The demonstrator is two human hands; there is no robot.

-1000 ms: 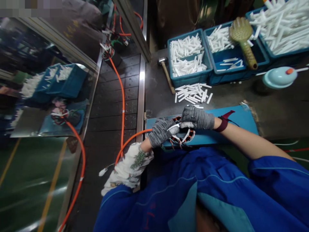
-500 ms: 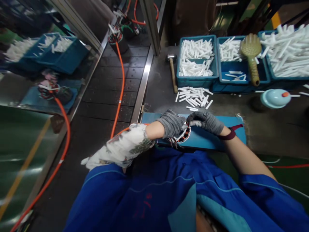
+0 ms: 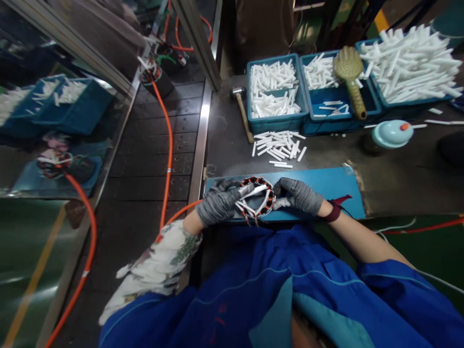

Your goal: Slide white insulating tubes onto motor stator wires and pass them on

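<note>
Dark bench (image 3: 326,152) and blue mat (image 3: 333,188) show on my feed, the wire ring (image 3: 268,206) over the mat. My gloved left hand (image 3: 220,203) touches a white stick (image 3: 258,190) there, my right hand (image 3: 300,195) curls at the rim; I cannot tell whether either grips.

Left hand (image 3: 222,202) and right hand (image 3: 300,195) face each other, gap between

Left fingers (image 3: 232,196) stretched toward the right. Right fingers (image 3: 281,185) bent, thumb (image 3: 282,202) beneath. Closure unclear, both. Sleeved left forearm (image 3: 154,268) and bare right forearm (image 3: 366,236) slant back, outward from the grip.
</note>
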